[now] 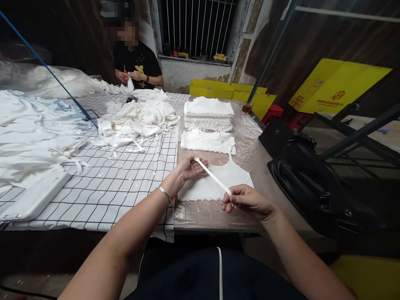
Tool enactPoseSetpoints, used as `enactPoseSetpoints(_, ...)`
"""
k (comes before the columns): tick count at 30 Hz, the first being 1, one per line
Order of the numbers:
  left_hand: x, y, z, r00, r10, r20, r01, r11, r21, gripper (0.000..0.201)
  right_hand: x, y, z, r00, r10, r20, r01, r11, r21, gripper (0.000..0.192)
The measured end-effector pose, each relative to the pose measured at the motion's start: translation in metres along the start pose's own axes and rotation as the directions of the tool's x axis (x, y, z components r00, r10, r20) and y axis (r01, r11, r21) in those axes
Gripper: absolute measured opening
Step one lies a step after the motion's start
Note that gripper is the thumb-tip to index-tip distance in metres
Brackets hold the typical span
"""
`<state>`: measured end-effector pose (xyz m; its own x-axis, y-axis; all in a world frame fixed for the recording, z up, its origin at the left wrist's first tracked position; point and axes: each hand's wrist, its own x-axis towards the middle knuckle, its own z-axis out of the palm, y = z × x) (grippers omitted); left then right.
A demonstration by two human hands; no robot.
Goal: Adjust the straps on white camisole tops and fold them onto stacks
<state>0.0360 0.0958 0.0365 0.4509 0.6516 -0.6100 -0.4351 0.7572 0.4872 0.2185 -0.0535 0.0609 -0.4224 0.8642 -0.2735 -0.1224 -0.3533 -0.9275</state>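
A narrow white strap (214, 176) stretches taut between my two hands over a white camisole-like garment (204, 187). My left hand (191, 167) is turned palm up, with the strap's far end running over its fingers, which are fairly straight. At the strap's near end, my right hand (242, 198) pinches it between thumb and fingers, the other fingers curled. The garment lies flat on the plastic-covered table, its scalloped edge towards me. Another strap (230, 156) reaches up from it towards a folded white garment (206, 141) just beyond.
Beyond lies a stack of folded white garments (208, 112). Loose white garments (137, 116) heap on the checked cloth (150, 166) to the left. A black bag (300, 175) sits at the right edge. Across the table, a person (137, 62) handles white fabric. Yellow boxes (212, 88) stand behind.
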Motion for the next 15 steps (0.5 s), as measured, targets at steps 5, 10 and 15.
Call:
enactPoseSetpoints(5, -0.031, -0.023, 0.015, 0.946, -0.193, 0.26, 0.158, 0.976, 0.15, 0.058, 0.024, -0.018, -0.004, 0.988, -0.034, -0.152, 0.046, 0.996, 0.077, 0.035)
enactPoseSetpoints(10, -0.031, 0.0, 0.039, 0.965, 0.02, 0.26, -0.049, 0.993, 0.106, 0.031, 0.04, -0.018, -0.002, 0.992, -0.012, -0.128, 0.022, 0.997, 0.074, 0.036)
enactPoseSetpoints(15, -0.009, 0.046, 0.054, 0.97, 0.104, 0.22, -0.151, 0.966, 0.211, 0.027, 0.051, -0.01, -0.014, 0.99, 0.078, -0.116, -0.078, 0.997, 0.003, 0.038)
